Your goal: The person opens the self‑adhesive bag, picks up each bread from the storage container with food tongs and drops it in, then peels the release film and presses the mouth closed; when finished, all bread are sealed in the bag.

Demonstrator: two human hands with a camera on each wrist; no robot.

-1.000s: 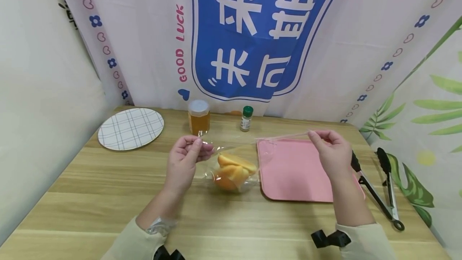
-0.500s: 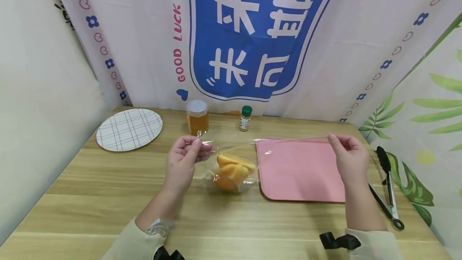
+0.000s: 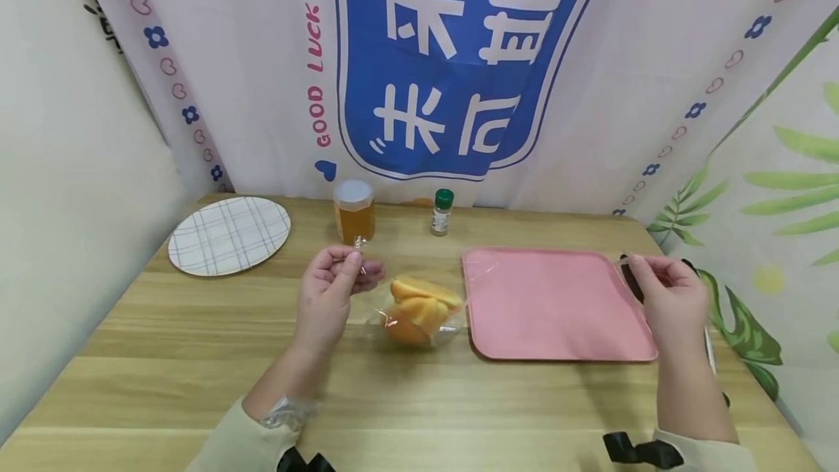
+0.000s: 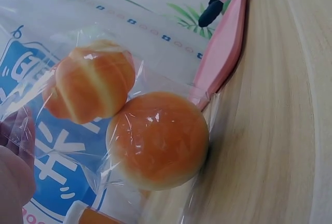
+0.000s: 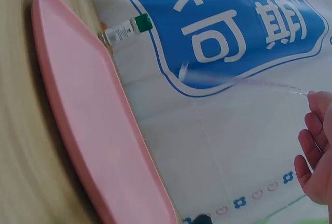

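Observation:
My left hand (image 3: 331, 290) pinches the top corner of a clear plastic bag (image 3: 380, 319). Bread rolls (image 3: 422, 309) lie in the bag, just right of that hand; the left wrist view shows a round glossy bun (image 4: 158, 141) and a striped roll (image 4: 91, 84). Over the right end of the pink tray (image 3: 557, 304), my right hand (image 3: 675, 304) holds a thin clear plastic strip (image 5: 244, 82) between thumb and index finger. In the right wrist view the strip's far end hangs free, apart from the bag, and looks blurred.
A honey-coloured jar (image 3: 355, 213) and a green-capped seasoning bottle (image 3: 442, 212) stand at the table's back. A checked oval plate (image 3: 229, 236) lies back left. Black tongs (image 3: 631, 279) at the right are mostly covered by my right hand and arm.
My right hand has moved right, stretching the clear strip away from the bag; the strip is now loose from it. My left hand has stayed at the bag's corner.

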